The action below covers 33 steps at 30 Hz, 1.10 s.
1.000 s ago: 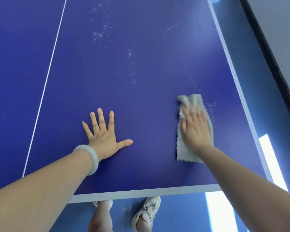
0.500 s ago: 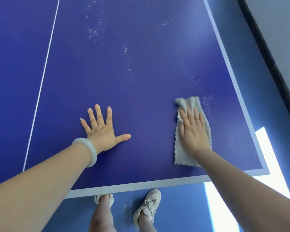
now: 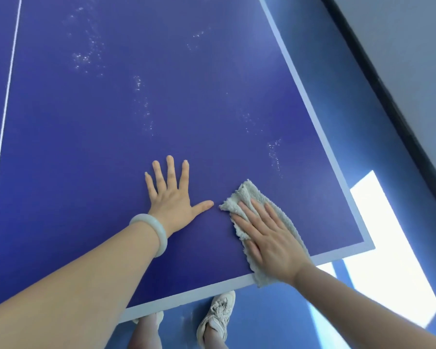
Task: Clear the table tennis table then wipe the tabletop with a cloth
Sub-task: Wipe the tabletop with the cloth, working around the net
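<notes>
Two hands flat on tabletop; only hands and cloth seen on it, so clearing judged done. Right hand: fingers straight, pressing cloth at near right corner, cloth's lower end overhanging near edge. Left hand: fingers spread, holding nothing, thumb tip just beside cloth. White specks lie farther up; wiping judged under way, much surface left.

A smooth blue floor runs along the right side and near edge of the view. A bright patch of sunlight falls across it at lower right. A dark skirting strip borders the floor, below a pale grey wall.
</notes>
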Available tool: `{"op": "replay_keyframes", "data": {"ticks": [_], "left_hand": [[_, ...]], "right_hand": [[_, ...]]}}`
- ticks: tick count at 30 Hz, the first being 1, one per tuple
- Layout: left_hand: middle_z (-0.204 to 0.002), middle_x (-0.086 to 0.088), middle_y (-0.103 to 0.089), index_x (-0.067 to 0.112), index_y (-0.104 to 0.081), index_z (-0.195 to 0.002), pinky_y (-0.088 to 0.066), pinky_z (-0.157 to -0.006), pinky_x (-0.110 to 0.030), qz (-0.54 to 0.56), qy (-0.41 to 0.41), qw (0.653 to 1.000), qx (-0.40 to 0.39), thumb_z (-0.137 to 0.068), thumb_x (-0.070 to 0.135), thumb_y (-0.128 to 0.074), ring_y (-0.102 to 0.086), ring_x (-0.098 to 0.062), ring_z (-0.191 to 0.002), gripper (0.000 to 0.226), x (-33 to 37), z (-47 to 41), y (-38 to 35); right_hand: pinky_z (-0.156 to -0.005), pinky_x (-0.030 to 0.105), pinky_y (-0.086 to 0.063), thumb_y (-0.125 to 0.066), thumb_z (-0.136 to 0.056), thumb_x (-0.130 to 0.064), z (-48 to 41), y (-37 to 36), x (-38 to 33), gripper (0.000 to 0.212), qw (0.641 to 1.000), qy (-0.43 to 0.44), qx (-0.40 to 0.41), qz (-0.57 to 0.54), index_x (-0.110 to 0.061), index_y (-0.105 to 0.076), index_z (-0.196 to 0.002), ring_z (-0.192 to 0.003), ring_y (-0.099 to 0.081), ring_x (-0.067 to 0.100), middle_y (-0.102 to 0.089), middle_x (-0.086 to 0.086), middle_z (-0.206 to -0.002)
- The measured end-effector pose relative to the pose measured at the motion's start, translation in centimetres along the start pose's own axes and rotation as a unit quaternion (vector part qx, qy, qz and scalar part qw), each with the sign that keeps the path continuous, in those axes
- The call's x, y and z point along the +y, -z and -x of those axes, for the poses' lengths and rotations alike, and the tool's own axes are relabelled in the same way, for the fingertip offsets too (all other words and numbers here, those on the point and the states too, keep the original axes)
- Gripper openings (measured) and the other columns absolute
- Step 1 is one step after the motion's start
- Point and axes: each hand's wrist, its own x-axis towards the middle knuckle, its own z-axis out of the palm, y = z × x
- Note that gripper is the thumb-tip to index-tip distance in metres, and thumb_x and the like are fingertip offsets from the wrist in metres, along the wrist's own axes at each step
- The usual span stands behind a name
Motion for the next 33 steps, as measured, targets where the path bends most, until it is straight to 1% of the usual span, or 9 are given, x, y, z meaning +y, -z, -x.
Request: {"op": "replay_keyframes", "data": {"ticks": [2,7,13,15,20,23,27,31,33], "left_hand": [[-0.149,-0.011,0.046,0.027,0.045,-0.134,0.020,-0.111,-0.059,0.001,0.003,1.000,-0.012,-0.057,0.094,0.002,0.039,-0.043,-0.137,0.111,0.0,-0.3,0.0],[-0.152,-0.012,0.042,0.027,0.044,-0.136,0.017,-0.114,-0.060,-0.010,0.001,1.000,0.016,-0.063,0.093,0.003,0.037,-0.043,-0.138,0.106,0.0,0.0,-0.3],[-0.161,-0.014,0.023,0.023,0.028,-0.149,0.008,-0.118,-0.059,-0.042,0.013,0.995,0.088,-0.073,0.089,0.008,0.025,-0.041,-0.145,0.102,0.5,0.7,-0.9],[-0.163,-0.014,0.015,0.022,0.016,-0.154,0.004,-0.119,-0.059,-0.055,0.018,0.992,0.108,-0.077,0.087,0.008,0.018,-0.041,-0.147,0.101,0.6,0.9,-0.9],[-0.164,-0.017,0.000,0.018,-0.001,-0.158,-0.005,-0.119,-0.059,-0.070,0.022,0.989,0.131,-0.087,0.078,0.001,0.006,-0.043,-0.149,0.093,1.0,1.0,-1.3],[-0.164,-0.017,0.000,0.017,-0.003,-0.158,-0.006,-0.119,-0.059,-0.078,0.023,0.988,0.133,-0.088,0.076,-0.002,0.005,-0.043,-0.149,0.091,0.9,0.9,-1.4],[-0.163,-0.017,-0.003,0.017,-0.005,-0.158,-0.006,-0.120,-0.059,-0.079,0.024,0.988,0.130,-0.089,0.075,-0.005,0.002,-0.043,-0.149,0.090,1.0,0.9,-1.3],[-0.164,-0.016,0.000,0.019,-0.002,-0.158,-0.006,-0.120,-0.058,-0.078,0.026,0.988,0.127,-0.088,0.077,-0.002,0.005,-0.041,-0.149,0.091,1.0,0.9,-1.2],[-0.164,-0.016,0.001,0.019,-0.002,-0.158,-0.007,-0.120,-0.058,-0.082,0.027,0.988,0.125,-0.088,0.077,-0.001,0.005,-0.041,-0.149,0.091,1.0,1.0,-1.2]], "right_hand": [[-0.125,0.045,-0.006,-0.030,-0.105,-0.031,-1.4,0.6,2.4,0.055,1.000,-0.006,-0.002,0.008,-0.026,-0.020,-0.159,-0.154,-0.004,0.020,-0.008,-0.005,-0.167],[-0.125,0.042,0.000,-0.023,-0.107,-0.033,-4.8,1.2,2.8,0.055,0.967,-0.242,0.072,-0.021,-0.023,-0.013,-0.160,-0.154,0.004,0.019,-0.002,-0.005,-0.167],[-0.125,0.045,-0.006,-0.028,-0.105,-0.033,-0.7,0.2,3.7,0.055,0.998,0.053,0.016,0.013,-0.022,-0.020,-0.159,-0.154,-0.007,0.023,-0.010,-0.002,-0.167],[-0.125,0.043,-0.003,-0.025,-0.105,-0.033,-1.6,1.3,6.5,0.055,0.998,0.047,-0.003,0.034,-0.025,-0.016,-0.159,-0.154,-0.004,0.021,-0.008,-0.004,-0.167],[-0.125,0.043,0.000,-0.015,-0.106,-0.036,-4.6,2.1,6.2,0.055,0.984,-0.170,0.051,0.011,-0.024,-0.011,-0.160,-0.154,0.005,0.019,-0.001,-0.004,-0.167],[-0.124,0.048,-0.009,-0.023,-0.106,-0.035,-2.8,-0.1,3.1,0.055,0.995,-0.079,0.060,0.010,-0.022,-0.019,-0.159,-0.155,-0.002,0.023,-0.008,-0.001,-0.167],[-0.125,0.046,-0.008,-0.033,-0.103,-0.029,-4.2,1.2,8.4,0.057,0.995,0.084,0.028,0.039,-0.021,-0.022,-0.158,-0.154,-0.008,0.025,-0.012,0.002,-0.167],[-0.125,0.042,-0.005,-0.033,-0.105,-0.025,-7.6,3.5,13.7,0.054,0.977,-0.195,0.082,-0.027,-0.023,-0.022,-0.158,-0.154,-0.006,0.020,-0.012,0.001,-0.167],[-0.125,0.042,-0.004,-0.027,-0.106,-0.029,-7.9,3.0,11.8,0.054,0.955,-0.270,0.113,-0.046,-0.022,-0.020,-0.159,-0.154,-0.004,0.021,-0.011,-0.001,-0.167]]}}
